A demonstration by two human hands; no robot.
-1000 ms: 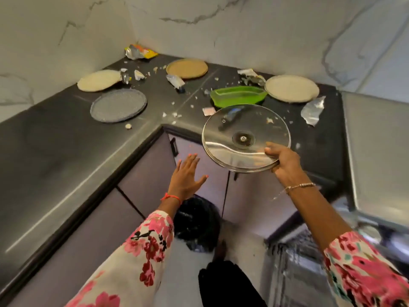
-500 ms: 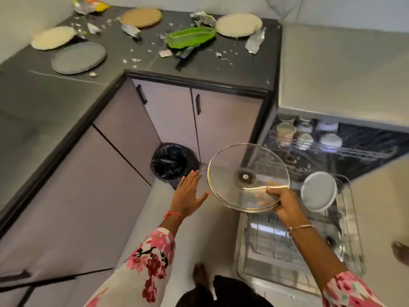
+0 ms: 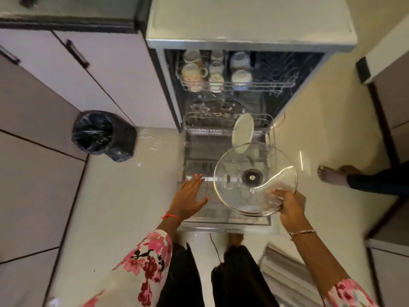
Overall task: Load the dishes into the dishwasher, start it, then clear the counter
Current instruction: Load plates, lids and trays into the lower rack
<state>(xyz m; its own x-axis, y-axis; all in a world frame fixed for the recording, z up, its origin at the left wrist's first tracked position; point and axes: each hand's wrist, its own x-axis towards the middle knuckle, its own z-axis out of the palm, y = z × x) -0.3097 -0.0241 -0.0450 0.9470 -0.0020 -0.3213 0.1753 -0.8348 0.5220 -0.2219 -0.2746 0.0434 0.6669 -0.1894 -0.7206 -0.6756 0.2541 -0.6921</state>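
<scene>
My right hand (image 3: 290, 206) grips the near rim of a round glass lid (image 3: 243, 171) with a dark knob at its centre. I hold it almost flat above the pulled-out lower rack (image 3: 199, 165) of the open dishwasher (image 3: 250, 44). My left hand (image 3: 190, 196) hovers open, fingers spread, over the rack's left side, holding nothing. A white plate (image 3: 242, 129) stands upright at the rack's far right. Several mugs (image 3: 192, 73) sit upside down in the upper rack (image 3: 261, 85).
A bin with a black bag (image 3: 97, 132) stands on the floor to the left of the dishwasher, against the cabinet doors (image 3: 106, 72). Another person's bare foot (image 3: 332, 173) is on the floor at the right. A striped mat (image 3: 285, 271) lies near my feet.
I have turned from the littered counter to the open dishwasher. The lid came down with my right hand from counter height to just above the lower rack. My left hand stayed open beside it.
</scene>
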